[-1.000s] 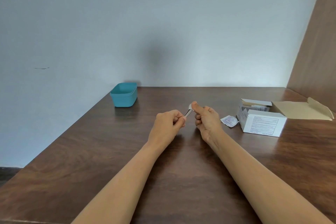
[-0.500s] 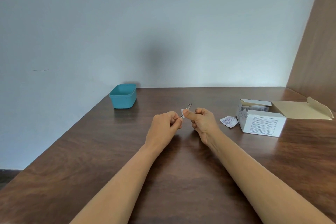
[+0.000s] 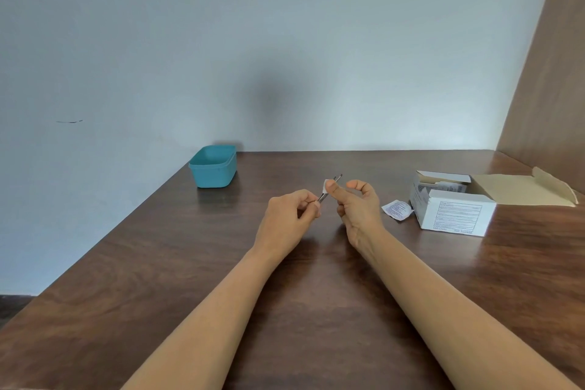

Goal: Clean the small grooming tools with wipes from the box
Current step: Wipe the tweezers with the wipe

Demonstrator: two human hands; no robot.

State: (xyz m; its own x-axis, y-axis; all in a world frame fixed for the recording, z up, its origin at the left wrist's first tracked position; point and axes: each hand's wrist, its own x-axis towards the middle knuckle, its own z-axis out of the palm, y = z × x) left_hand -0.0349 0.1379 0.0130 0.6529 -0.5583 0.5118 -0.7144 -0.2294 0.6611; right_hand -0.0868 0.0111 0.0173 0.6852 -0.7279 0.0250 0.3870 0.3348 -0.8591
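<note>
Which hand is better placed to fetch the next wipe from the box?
Probably the right hand, though it pinches a wipe: the open box sits to its right, while the left hand grips the tweezers.

Wipe (image 3: 325, 187) mostly under right hand (image 3: 359, 210) (box (image 3: 456, 215) print illegible).

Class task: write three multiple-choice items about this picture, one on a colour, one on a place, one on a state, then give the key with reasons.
1. The tub at the table's far left is: A red, B teal, C yellow.
2. The torn sachet lies: A just left of the box, B in the tub, C under an arm.
3. The right hand: A lies flat, B reaches into the box, C pinches a wipe on the metal tool.
Key: 1 B, its walls are teal; 2 A, it lies by the box's left side; 3 C, its thumb presses the wipe onto the tool the left hand holds.
</note>
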